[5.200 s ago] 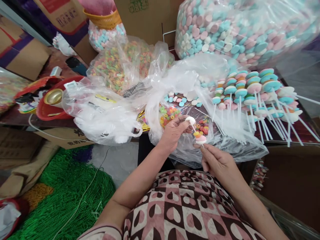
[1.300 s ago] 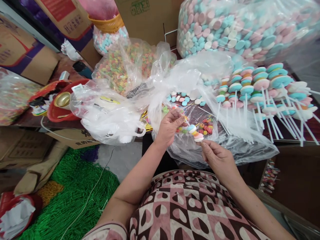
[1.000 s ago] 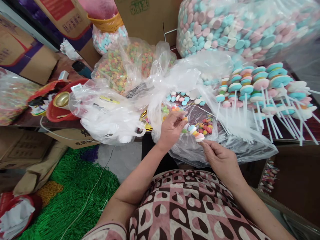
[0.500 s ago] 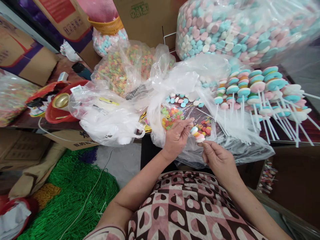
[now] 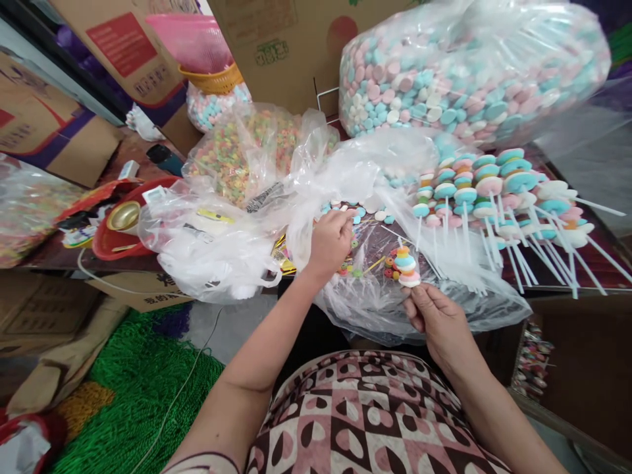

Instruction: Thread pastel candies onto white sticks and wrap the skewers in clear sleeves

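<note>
Right hand (image 5: 437, 319): thumb and fingers pinch the skewer (image 5: 407, 268) by the stick, just under the candy. The skewer stands near upright in front of me, over the near part of the plastic (image 5: 355, 313). Stack from the bottom: white and pink marshmallow, orange, blue, orange at the top, with a bit of white stick poking out above.

Left hand (image 5: 332, 240): out ahead, fingers at the loose marshmallows (image 5: 380, 216) at the far side of the plastic. Fingers bunched; can't tell whether they grip one.

Loose rings (image 5: 351, 270) lie below my left hand, partly hidden by it. Red rings (image 5: 389, 272) sit just behind the skewer. A few bare sticks (image 5: 394, 233) lie between the marshmallows and the pile to the right.

That pile is the loaded skewers (image 5: 494, 187), heaped on the bench (image 5: 611, 240), sticks mostly toward me. Big marshmallow bag (image 5: 464, 85) behind them. Ring bag (image 5: 261, 148) back left; white bag (image 5: 212, 253) nearer, left of the plastic. Farther left: red tub (image 5: 106, 242) with a gold bowl (image 5: 124, 216) in it. Green strands (image 5: 138, 385) cover the floor, lower left.
</note>
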Demonstrator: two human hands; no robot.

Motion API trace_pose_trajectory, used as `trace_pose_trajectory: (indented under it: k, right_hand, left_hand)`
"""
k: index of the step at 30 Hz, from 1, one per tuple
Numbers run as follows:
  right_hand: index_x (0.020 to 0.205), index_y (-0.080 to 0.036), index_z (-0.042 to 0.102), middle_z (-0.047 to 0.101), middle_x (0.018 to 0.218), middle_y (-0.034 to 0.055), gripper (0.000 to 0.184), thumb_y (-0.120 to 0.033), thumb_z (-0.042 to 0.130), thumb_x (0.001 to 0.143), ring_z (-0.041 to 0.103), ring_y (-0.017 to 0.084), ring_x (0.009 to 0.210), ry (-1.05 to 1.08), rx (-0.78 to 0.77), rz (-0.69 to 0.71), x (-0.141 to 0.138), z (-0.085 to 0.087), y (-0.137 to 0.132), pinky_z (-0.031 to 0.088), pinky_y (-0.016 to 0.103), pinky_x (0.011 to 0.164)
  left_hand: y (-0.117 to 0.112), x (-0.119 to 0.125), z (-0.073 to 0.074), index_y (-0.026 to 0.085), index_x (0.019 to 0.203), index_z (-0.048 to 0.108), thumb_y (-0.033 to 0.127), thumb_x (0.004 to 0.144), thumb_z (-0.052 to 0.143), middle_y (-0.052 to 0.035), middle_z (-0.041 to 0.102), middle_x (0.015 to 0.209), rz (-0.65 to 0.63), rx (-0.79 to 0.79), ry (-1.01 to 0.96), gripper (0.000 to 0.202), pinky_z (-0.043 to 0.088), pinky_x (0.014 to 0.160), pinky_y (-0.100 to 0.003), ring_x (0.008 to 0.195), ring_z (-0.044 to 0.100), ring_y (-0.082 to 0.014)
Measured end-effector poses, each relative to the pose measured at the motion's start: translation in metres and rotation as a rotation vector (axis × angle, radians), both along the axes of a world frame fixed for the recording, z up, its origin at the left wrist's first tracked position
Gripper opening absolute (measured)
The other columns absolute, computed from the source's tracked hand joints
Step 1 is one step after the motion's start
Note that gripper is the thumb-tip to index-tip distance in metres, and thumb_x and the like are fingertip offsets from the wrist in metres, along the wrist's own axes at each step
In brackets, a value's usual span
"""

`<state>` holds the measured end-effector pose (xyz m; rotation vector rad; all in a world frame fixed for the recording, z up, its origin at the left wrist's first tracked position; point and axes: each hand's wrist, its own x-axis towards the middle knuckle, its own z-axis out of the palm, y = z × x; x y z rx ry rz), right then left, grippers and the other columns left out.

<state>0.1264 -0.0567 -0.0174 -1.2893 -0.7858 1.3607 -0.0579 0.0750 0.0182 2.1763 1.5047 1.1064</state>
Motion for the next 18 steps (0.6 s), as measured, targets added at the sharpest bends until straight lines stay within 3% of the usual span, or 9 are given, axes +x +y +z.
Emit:
trace_pose_trajectory:
  k: [4,9,14,18]
  right_hand:
    - [0.078,-0.018,0.064,0.049,0.055,-0.0043,0.038,-0.055,0.069,0.083,0.035,0.007,0.044,-0.003,-0.016,0.024,-0.002,-0.003,-0.003,0.022,0.022,0.042]
    - [0.078,-0.018,0.063,0.048,0.056,-0.0043,0.038,-0.055,0.068,0.084,0.036,0.008,0.045,-0.011,-0.015,0.033,-0.002,-0.006,-0.005,0.024,0.023,0.043]
    - [0.076,-0.018,0.063,0.049,0.056,-0.0039,0.039,-0.055,0.071,0.081,0.034,0.007,0.046,0.021,-0.027,0.009,-0.001,-0.004,-0.003,0.021,0.022,0.042]
    - [0.076,-0.018,0.064,0.043,0.055,-0.0065,0.035,-0.050,0.079,0.074,0.028,0.006,0.045,0.045,-0.003,-0.069,-0.002,0.008,0.008,0.017,0.022,0.042]
  left_hand:
    - [0.049,0.003,-0.003,0.016,0.108,0.072,0.028,0.098,0.045,-0.0131,0.071,0.113,0.071,-0.251,0.494,0.031,0.047,0.096,-0.036,0.111,0.063,-0.0252]
    - [0.069,0.010,-0.009,0.015,0.110,0.071,0.038,0.094,0.050,-0.0145,0.071,0.111,0.032,-0.343,0.708,0.035,0.045,0.088,-0.035,0.105,0.064,-0.0274]
    - [0.054,0.003,-0.004,0.013,0.095,0.074,0.030,0.089,0.057,-0.0132,0.072,0.104,-0.023,-0.305,0.532,0.025,0.044,0.084,-0.033,0.099,0.064,-0.0252]
    - [0.017,0.002,0.005,0.017,0.101,0.073,0.039,0.089,0.059,-0.0051,0.073,0.092,-0.043,-0.405,-0.023,0.029,0.045,0.078,-0.030,0.086,0.064,-0.0194]
